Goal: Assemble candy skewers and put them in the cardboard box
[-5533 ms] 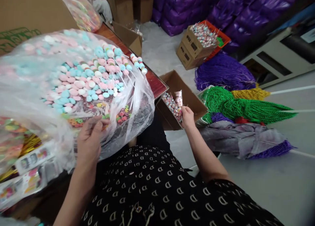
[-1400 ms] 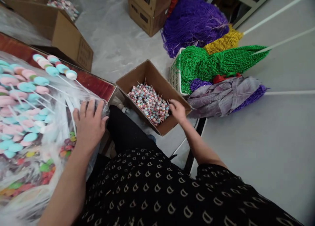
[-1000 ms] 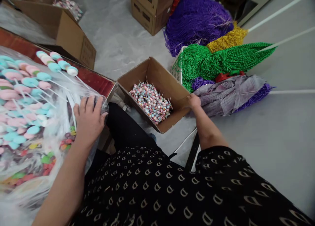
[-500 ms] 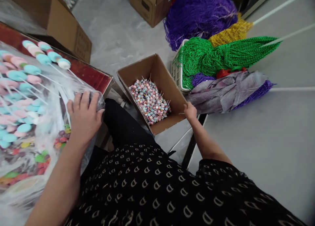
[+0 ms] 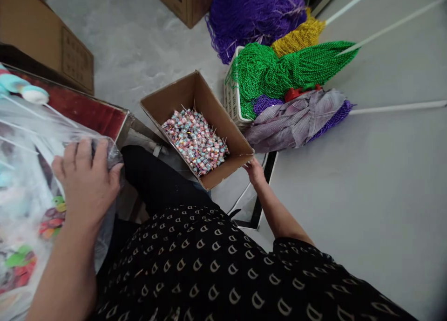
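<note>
A cardboard box point(image 5: 223, 120) stands open on its base, holding a pile of small pink, white and blue wrapped pieces point(image 5: 197, 139). At the box's near right corner, my right hand point(image 5: 255, 173) touches the outside of the cardboard just under the rim, its fingertips partly hidden. My left hand point(image 5: 84, 183) lies with fingers apart on a clear plastic bag point(image 5: 101, 246) at the left. Beneath that plastic show white sticks, pale blue puffy pieces and colourful candy-like shapes.
A red table edge point(image 5: 87, 118) runs under the plastic. Behind it stands another carton point(image 5: 45, 37). A white basket point(image 5: 233, 95) with green bead strings point(image 5: 296, 74) is beside the open box, near a grey cloth point(image 5: 293, 120) and a purple heap point(image 5: 254, 18).
The view has shifted, so most things sit further left in it. My right hand has moved from gripping the box's corner rim to just below it on the outside.
</note>
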A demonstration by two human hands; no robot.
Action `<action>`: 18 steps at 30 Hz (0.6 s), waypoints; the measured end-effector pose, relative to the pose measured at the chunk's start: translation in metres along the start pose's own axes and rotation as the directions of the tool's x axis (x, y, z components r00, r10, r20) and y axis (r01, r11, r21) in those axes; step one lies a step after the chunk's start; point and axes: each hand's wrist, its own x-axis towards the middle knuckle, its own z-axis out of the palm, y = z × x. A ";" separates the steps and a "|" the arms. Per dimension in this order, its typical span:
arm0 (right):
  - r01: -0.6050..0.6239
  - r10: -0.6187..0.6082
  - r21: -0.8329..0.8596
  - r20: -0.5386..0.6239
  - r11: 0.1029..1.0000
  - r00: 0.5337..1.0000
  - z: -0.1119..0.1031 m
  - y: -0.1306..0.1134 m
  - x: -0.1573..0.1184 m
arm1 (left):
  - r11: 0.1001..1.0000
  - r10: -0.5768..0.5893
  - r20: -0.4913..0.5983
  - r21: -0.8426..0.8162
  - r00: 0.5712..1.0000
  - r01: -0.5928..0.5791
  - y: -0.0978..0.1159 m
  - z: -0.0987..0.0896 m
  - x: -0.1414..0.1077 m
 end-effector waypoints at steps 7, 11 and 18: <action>-0.005 0.010 0.096 -0.061 0.995 0.998 0.012 0.005 0.006 | 1.000 -0.005 0.000 -0.001 1.000 0.005 0.002 -0.001 -0.001; -0.004 0.016 0.092 -0.126 0.996 0.992 0.008 0.006 0.018 | 1.000 0.006 0.001 0.008 1.000 -0.006 0.004 -0.002 0.000; 0.018 -0.018 -0.003 -0.282 1.000 0.959 -0.003 0.002 0.037 | 1.000 0.022 -0.005 0.006 1.000 -0.022 0.004 -0.003 -0.001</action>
